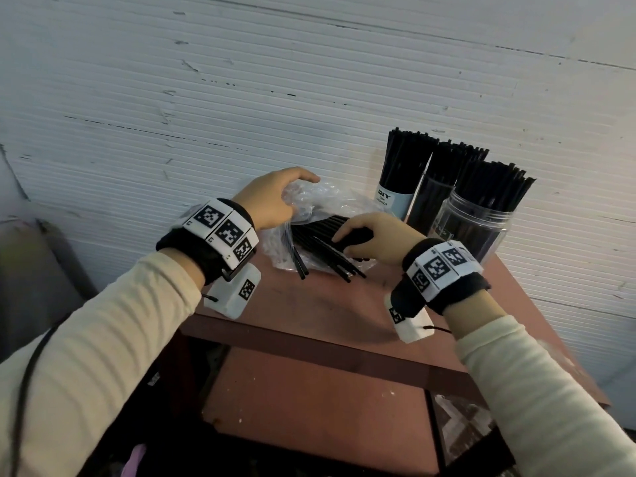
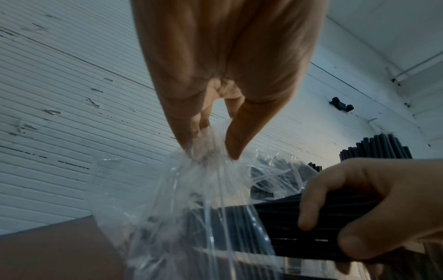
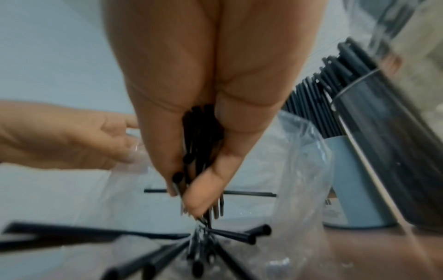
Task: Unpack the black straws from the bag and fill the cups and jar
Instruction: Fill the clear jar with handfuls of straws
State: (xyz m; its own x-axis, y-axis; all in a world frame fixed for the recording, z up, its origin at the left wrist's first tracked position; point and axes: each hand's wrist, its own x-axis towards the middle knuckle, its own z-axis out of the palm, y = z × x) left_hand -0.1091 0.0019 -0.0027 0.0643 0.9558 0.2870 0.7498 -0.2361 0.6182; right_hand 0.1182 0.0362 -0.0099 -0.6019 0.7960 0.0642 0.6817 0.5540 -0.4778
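Note:
A crumpled clear plastic bag (image 1: 320,201) lies on the reddish table (image 1: 344,304) against the wall, with loose black straws (image 1: 323,251) spilling from its near end. My left hand (image 1: 275,201) pinches the bag's upper film (image 2: 208,157) and lifts it. My right hand (image 1: 371,237) grips a bundle of black straws (image 2: 275,227) at the bag's mouth. In the right wrist view the bundle (image 3: 199,147) runs between thumb and fingers. A blue cup (image 1: 395,197), a dark cup (image 1: 433,201) and a clear jar (image 1: 478,222) stand at the back right, each packed with straws.
The ribbed white wall (image 1: 241,98) rises right behind the table. The table's front edge (image 1: 309,342) drops to a lower reddish shelf (image 1: 309,401). Dark clutter sits at the lower left beside the table.

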